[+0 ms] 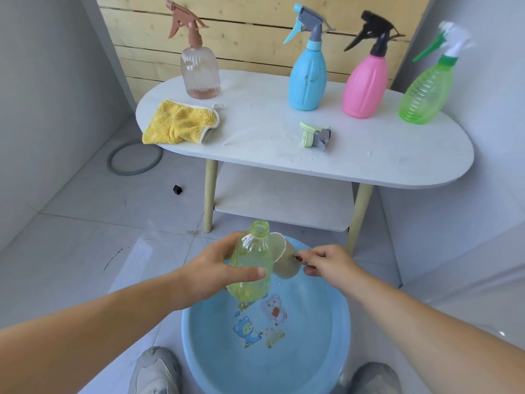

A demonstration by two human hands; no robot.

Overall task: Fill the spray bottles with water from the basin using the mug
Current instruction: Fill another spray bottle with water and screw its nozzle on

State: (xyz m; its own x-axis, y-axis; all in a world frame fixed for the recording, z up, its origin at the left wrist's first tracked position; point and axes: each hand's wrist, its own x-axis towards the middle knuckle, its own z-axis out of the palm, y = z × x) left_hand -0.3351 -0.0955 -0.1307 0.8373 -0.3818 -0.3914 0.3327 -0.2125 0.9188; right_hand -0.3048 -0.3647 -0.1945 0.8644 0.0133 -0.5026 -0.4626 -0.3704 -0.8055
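My left hand [211, 273] grips an uncapped yellow-green bottle [251, 260], tilted over the blue basin [338, 336] of water on the floor. My right hand [326, 264] holds a clear mug [285, 258] by its handle, tipped on its side right beside the bottle, its rim lying below the bottle's mouth. The bottle's light-green spray head [315, 135] lies on the white table [383, 163]. Standing on the table are a clear pinkish spray bottle [200, 72], a blue one [306, 78], a pink one [365, 86] and a green one [426, 92].
A yellow cloth [180, 122] hangs over the table's left edge. The table has a lower shelf [284, 200] and pale wooden legs. A grey ring [133, 157] and a small black cube [177, 189] lie on the tiled floor. My grey shoes [154, 371] flank the basin.
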